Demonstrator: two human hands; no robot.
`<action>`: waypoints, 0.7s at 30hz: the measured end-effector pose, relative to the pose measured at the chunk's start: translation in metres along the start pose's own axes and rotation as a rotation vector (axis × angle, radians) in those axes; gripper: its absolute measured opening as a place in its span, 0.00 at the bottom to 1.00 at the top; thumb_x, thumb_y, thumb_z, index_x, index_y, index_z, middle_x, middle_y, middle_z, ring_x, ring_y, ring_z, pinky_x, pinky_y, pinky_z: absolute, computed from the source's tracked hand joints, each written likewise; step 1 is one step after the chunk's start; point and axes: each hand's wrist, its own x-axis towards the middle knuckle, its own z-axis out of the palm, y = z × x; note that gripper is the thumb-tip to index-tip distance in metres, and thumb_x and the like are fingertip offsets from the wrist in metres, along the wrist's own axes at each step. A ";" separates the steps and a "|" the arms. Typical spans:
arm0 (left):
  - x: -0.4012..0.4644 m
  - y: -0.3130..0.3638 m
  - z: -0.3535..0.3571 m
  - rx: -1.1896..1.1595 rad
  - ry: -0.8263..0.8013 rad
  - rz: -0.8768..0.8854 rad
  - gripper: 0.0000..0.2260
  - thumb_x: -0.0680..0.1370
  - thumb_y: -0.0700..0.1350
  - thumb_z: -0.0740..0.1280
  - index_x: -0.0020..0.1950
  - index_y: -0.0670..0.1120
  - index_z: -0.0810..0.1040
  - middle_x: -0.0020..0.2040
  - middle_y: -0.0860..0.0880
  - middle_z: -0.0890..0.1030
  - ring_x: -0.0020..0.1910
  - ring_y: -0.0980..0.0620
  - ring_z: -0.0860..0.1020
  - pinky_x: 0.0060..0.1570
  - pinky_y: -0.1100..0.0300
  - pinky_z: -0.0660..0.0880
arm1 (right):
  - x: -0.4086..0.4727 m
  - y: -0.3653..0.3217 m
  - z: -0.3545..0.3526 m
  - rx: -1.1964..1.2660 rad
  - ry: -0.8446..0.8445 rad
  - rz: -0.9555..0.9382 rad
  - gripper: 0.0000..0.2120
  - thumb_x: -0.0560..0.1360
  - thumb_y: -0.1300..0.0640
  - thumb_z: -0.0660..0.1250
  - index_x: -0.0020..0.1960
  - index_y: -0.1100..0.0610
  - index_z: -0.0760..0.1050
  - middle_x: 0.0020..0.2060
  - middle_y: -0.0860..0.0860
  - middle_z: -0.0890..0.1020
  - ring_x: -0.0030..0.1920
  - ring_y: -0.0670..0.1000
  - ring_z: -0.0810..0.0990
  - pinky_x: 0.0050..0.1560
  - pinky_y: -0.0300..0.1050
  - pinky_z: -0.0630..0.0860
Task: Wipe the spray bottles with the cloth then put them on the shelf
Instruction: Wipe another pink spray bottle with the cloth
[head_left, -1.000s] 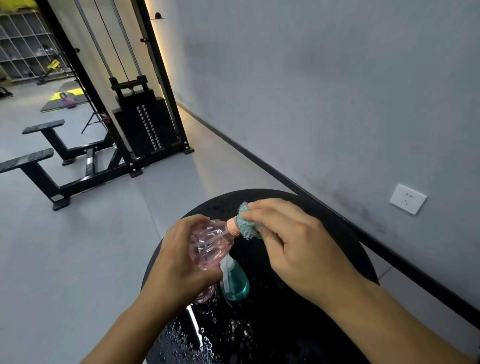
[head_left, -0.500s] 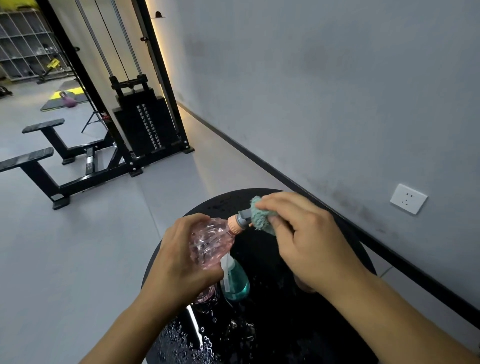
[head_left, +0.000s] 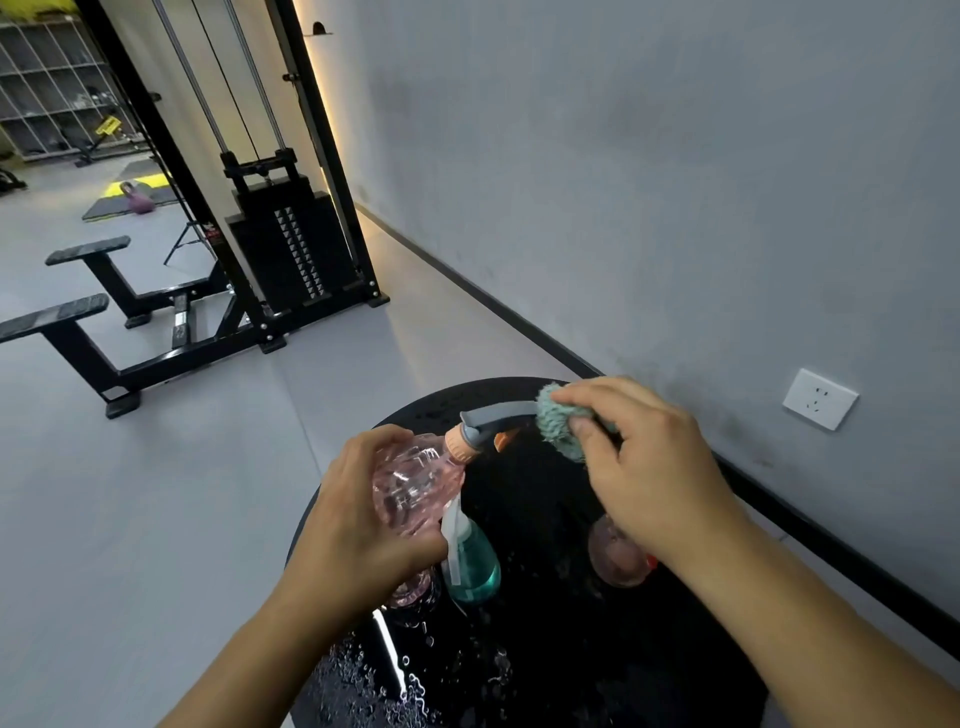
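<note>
Held bottle (head_left: 415, 483): clear pink, faceted; peach collar (head_left: 462, 443); grey spray head (head_left: 493, 418); orange trigger (head_left: 505, 439). Cloth (head_left: 558, 423) was teal, fuzzy. Second bottle (head_left: 475, 564) was teal, white head. Table (head_left: 597, 649) was black, water-beaded. Wall (head_left: 649, 156) was grey, socket (head_left: 820, 399) white.

- A black round table (head_left: 675, 675) is standing by the grey wall (head_left: 649, 182), water drops lying on its near part.
- A white socket (head_left: 820, 399) is sitting on the wall.
- A black cable machine (head_left: 291, 249) is standing on the floor, benches (head_left: 78, 291) beside it.
- A purple kettlebell (head_left: 139, 200) is resting on a mat (head_left: 104, 208) far back.
</note>
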 end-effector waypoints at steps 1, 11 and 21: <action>0.000 -0.002 -0.001 -0.017 -0.004 -0.027 0.39 0.59 0.53 0.79 0.64 0.73 0.66 0.62 0.66 0.76 0.57 0.53 0.82 0.51 0.58 0.81 | 0.002 0.005 -0.002 -0.006 0.002 0.036 0.15 0.80 0.65 0.68 0.61 0.50 0.84 0.56 0.39 0.82 0.57 0.38 0.80 0.57 0.20 0.69; 0.001 -0.004 -0.006 -0.218 0.023 -0.163 0.38 0.61 0.52 0.78 0.70 0.67 0.73 0.66 0.62 0.75 0.59 0.52 0.84 0.55 0.54 0.85 | 0.001 0.008 -0.006 0.009 0.036 0.054 0.15 0.80 0.64 0.69 0.60 0.49 0.84 0.56 0.38 0.83 0.55 0.32 0.78 0.56 0.20 0.70; 0.004 0.014 0.000 -0.900 -0.060 -0.542 0.31 0.63 0.51 0.74 0.65 0.47 0.76 0.63 0.36 0.80 0.47 0.41 0.87 0.44 0.42 0.85 | -0.003 0.006 -0.004 0.050 0.005 0.040 0.15 0.79 0.65 0.70 0.60 0.49 0.85 0.56 0.38 0.83 0.59 0.32 0.78 0.57 0.20 0.68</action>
